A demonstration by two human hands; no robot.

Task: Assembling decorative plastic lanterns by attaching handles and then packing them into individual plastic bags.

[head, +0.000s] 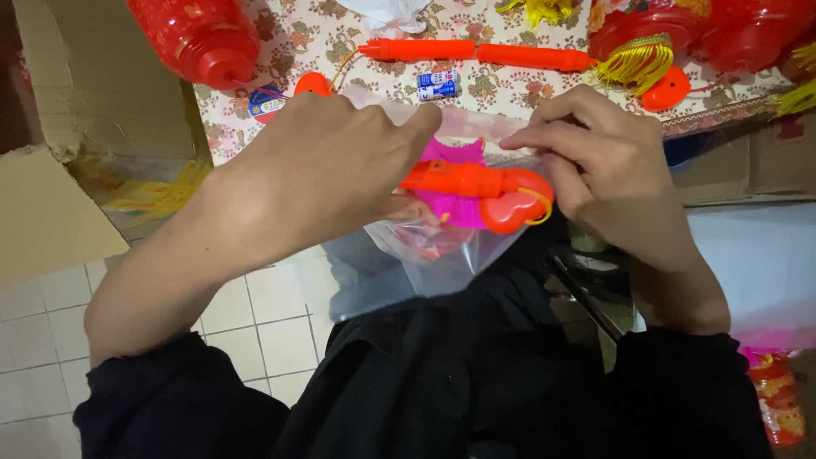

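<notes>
Two hands pinch the top edge of a clear plastic bag (425,255) over the lap: left hand (327,166) and right hand (603,161), fingers pressed together. Inside sits an orange plastic handle (476,183) with pink paper (459,157). The load looks light, the film limp and slippery; the rim appears the best hold.

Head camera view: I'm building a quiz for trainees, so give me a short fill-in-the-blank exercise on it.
1. Both hands, left hand and right hand, grip a clear plastic ____.
2. The orange stick inside the bag ends in a ____-shaped piece.
3. The table wears a ____-patterned cloth.

Missing words: bag; heart; floral
</notes>
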